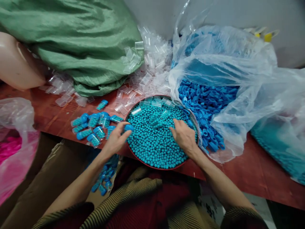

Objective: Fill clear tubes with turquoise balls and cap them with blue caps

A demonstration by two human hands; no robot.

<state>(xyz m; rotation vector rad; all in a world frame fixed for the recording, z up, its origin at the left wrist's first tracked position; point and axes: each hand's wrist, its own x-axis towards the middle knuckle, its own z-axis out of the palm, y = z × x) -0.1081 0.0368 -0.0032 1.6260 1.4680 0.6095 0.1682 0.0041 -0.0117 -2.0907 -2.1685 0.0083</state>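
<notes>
A round red-rimmed basin (152, 167) full of small turquoise beads (154, 149) is in front of me. At its left edge my left hand (115, 138) grips a small blue-capped bottle (129, 128) between thumb and fingers; the bottle's body is mostly hidden. My right hand (184, 136) is over the right side of the beads, fingers curved and apart, with nothing visible in them. Several clear tubes (136, 110) lie on the beads near the far rim. To the left, a group of bead-filled bottles with blue caps (98, 132) lies on the red table (54, 117).
Loose clear tubes (152, 63) spread behind the basin beside a green sack (95, 47). A plastic bag (252, 92) spills blue caps (207, 105) at right. Turquoise beads fill another bag (269, 146). A pink-filled bag (16, 159) and a pale container (19, 63) are left.
</notes>
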